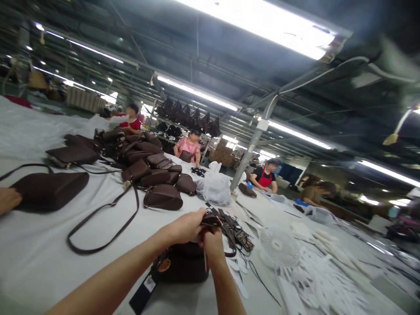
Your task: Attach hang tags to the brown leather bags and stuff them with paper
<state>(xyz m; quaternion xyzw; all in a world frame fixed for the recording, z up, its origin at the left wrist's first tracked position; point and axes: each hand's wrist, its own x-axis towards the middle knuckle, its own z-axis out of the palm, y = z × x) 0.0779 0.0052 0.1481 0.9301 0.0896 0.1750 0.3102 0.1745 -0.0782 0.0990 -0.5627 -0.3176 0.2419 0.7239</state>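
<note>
Just above a dark brown handbag (185,267), my left hand (190,225) is closed on a bunched brown strap (211,220). My right hand (212,243) is closed on the same strap, close beside the left. The handbag stands on the white table below, partly hidden by my forearms. A round orange-red emblem (164,264) shows on its side, and a black hang tag (143,292) with a white label lies by its lower left. Several black tags with cords (244,240) are piled just beyond my right hand.
Several brown bags (160,175) are heaped at the back left, one strap looping across the white cloth (42,245). Another person's hand (9,199) touches a bag at the left edge. A white fan (280,247) and white cut pieces (324,280) lie right. Co-workers sit beyond.
</note>
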